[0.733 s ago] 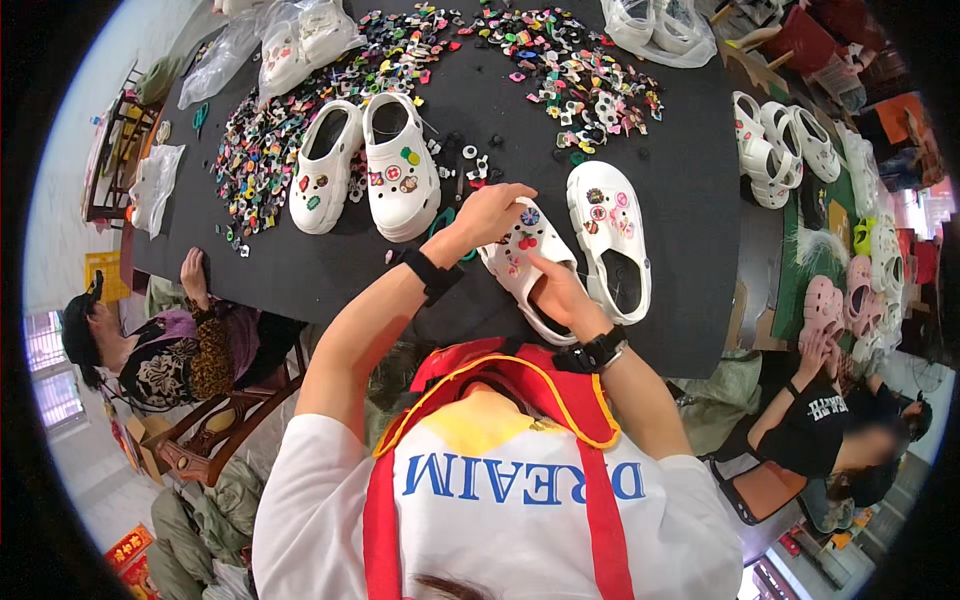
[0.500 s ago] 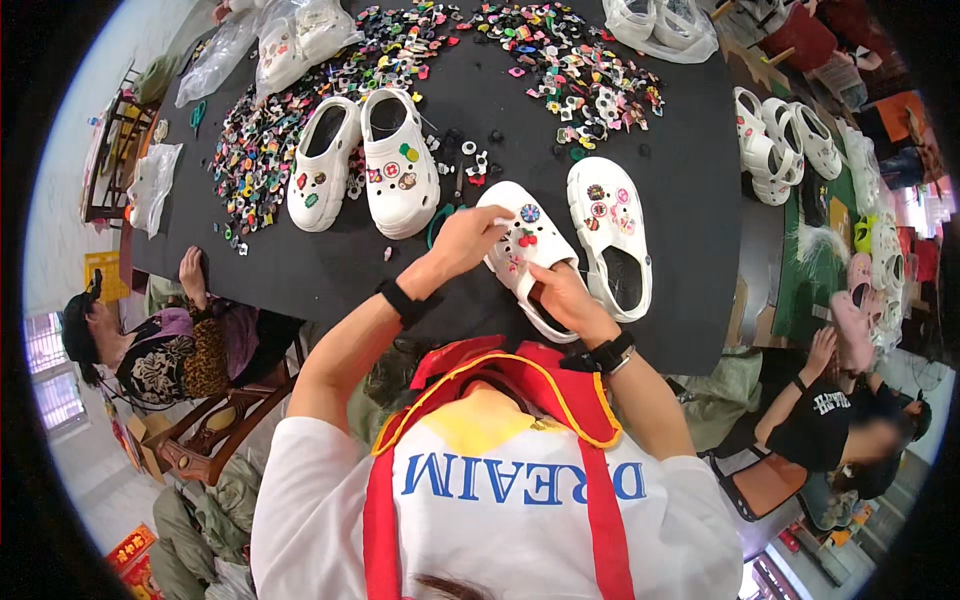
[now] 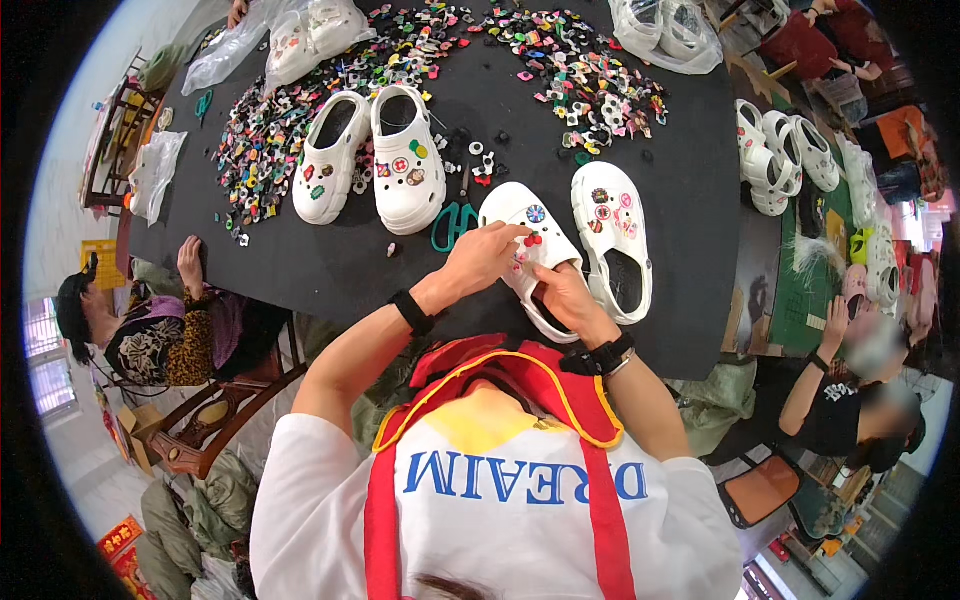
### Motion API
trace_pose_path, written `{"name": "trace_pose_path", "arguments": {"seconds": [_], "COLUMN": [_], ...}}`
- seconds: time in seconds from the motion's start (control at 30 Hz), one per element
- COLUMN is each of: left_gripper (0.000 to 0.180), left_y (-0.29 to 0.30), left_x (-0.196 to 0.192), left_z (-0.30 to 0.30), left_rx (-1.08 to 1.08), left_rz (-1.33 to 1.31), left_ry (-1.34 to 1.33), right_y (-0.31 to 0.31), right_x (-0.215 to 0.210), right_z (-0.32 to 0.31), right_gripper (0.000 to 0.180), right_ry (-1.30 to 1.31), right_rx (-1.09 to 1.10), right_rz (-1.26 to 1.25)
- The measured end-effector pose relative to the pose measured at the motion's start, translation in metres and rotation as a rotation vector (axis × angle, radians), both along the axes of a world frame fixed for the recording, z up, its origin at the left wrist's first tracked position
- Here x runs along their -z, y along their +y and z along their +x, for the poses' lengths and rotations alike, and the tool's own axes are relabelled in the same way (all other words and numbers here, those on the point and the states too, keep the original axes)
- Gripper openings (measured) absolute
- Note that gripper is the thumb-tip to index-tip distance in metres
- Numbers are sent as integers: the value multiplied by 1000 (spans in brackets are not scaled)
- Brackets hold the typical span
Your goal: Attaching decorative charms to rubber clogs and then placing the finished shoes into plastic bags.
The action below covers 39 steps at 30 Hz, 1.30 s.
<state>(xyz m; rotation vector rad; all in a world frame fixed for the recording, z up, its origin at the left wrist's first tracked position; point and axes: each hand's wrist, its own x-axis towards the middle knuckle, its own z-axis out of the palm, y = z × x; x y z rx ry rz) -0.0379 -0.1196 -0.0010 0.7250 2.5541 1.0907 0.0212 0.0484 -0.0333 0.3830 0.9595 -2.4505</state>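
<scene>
Head view: the right hand is gripping the white clog, likely light and springy, by its handy opening rim at the table's near edge, the left hand touching its cherry charm, pinch unclear.

Bright light blazes at the barred window, far left, with pale wall beyond; here's a carved wooden chair over pale floor, and, across right, an orange-brown seat with dark edging!
</scene>
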Motion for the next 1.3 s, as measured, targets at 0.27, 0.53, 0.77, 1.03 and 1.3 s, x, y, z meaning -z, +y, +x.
{"name": "trace_pose_path", "arguments": {"seconds": [0.27, 0.53, 0.77, 1.03, 1.3], "left_gripper": [29, 32, 32, 24, 27], "left_y": [-18, -11, -8, -12, 0], "left_x": [9, 12, 5, -2, -12], "left_z": [13, 21, 26, -11, -53], "left_rx": [8, 33, 42, -165, -291], "left_rz": [-7, 2, -34, 266, 414], "left_ry": [1, 81, 80, -253, -585], "right_y": [-3, 0, -2, 70, 101], "right_x": [-3, 7, -1, -52, -14], "right_z": [1, 1, 1, 9, 23], "right_gripper": [45, 41, 38, 29, 29], "right_ry": [-13, 2, -40, -14, -244], "right_rx": [16, 10, 15, -256, 396], "right_rz": [4, -18, -66, 442, 96]}}
